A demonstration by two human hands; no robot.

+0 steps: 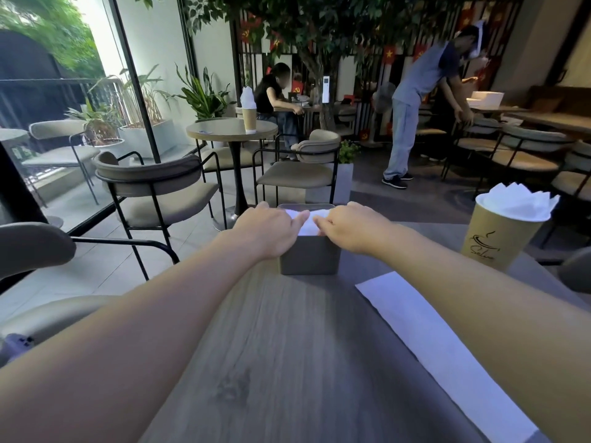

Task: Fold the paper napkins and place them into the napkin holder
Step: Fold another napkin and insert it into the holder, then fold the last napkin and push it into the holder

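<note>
A dark grey box-shaped napkin holder (308, 255) stands at the far edge of the wooden table (281, 362). White folded napkins (308, 223) sit inside it. My left hand (267, 230) and my right hand (350, 230) both rest over the holder's top, fingertips pressing on the white napkin between them. A long white unfolded napkin (425, 340) lies flat on the table to the right, partly under my right forearm.
A tan paper cup (499, 241) stuffed with white napkins stands at the right edge of the table. Beyond the table are chairs (160, 187), a round table (232, 131) bearing another napkin-filled cup, a seated person and a standing person.
</note>
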